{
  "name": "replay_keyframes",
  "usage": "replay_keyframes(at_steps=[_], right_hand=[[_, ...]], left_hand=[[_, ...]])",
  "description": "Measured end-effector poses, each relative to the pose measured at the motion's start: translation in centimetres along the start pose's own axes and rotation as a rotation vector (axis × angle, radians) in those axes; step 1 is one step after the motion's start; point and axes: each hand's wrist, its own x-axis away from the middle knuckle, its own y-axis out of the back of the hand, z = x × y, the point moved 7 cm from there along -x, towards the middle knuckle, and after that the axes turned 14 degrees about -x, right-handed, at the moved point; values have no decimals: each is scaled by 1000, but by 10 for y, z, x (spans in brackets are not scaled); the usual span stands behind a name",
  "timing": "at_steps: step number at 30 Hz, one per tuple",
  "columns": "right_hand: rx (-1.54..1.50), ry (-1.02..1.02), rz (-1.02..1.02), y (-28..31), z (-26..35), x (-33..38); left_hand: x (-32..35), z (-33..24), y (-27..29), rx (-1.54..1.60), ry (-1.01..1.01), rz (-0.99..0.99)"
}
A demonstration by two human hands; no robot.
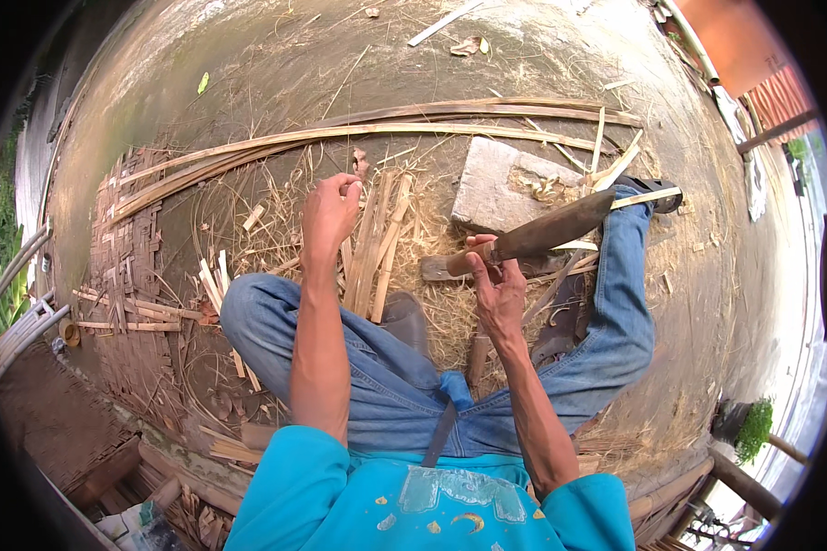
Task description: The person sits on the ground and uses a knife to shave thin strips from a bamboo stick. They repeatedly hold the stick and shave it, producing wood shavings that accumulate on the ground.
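Note:
My right hand (500,292) grips a machete (553,228) by its wooden handle. The broad dark blade slants up to the right, its tip near my right shin, where a pale bamboo strip (646,198) shows beyond it. My left hand (329,216) is raised, thumb and fingertips pinched together. Whatever they hold, if anything, is too fine to make out. Below and beside that hand, several flat bamboo strips (369,248) lie on a litter of shavings. A pale rough stone block (492,184) sits on the ground just beyond the machete.
Long bamboo slats (340,131) curve across the ground beyond my hands. To the left lies a woven bamboo mat (133,266). My jeans-clad legs (606,312) are bent on both sides of the shavings (441,321). A green potted plant (754,430) stands at the lower right.

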Motion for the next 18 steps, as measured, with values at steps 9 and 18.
replay_keyframes(at_steps=[9,18], right_hand=[[408,18,68,-3,-85,-2],[295,-80,32,10,-64,36]], left_hand=[[-6,3,-17,-36,20,65],[-4,66,-111,-341,171,358]])
